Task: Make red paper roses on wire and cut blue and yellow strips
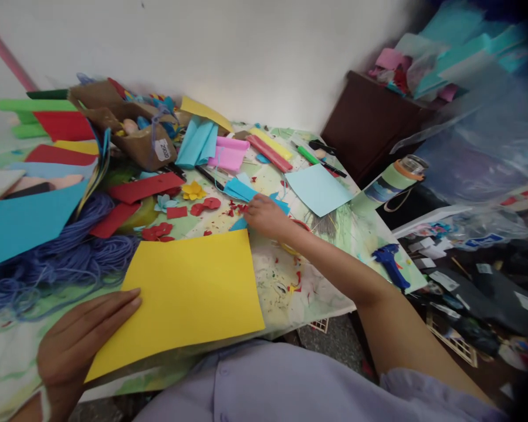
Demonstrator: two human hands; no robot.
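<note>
A sheet of yellow paper (193,287) lies at the table's front edge, its lower left corner reaching past the edge. My left hand (85,334) grips its left side, fingers together on top and the thumb hidden. Further back, my right hand (267,217) is stretched out over blue paper strips (242,189). Its fingers are curled, and what they pinch, if anything, is hidden. Scissors with yellow and orange handles (290,248) lie partly under my right wrist. Left of that hand are red paper scraps (233,209) and a yellow paper flower (194,190).
Purple yarn (92,258) and coloured sheets (30,223) crowd the left, with a brown paper bag (132,138) behind. Light blue paper (319,189), a bottle (393,180) and a blue glue gun (392,266) are on the right. A wall rises behind.
</note>
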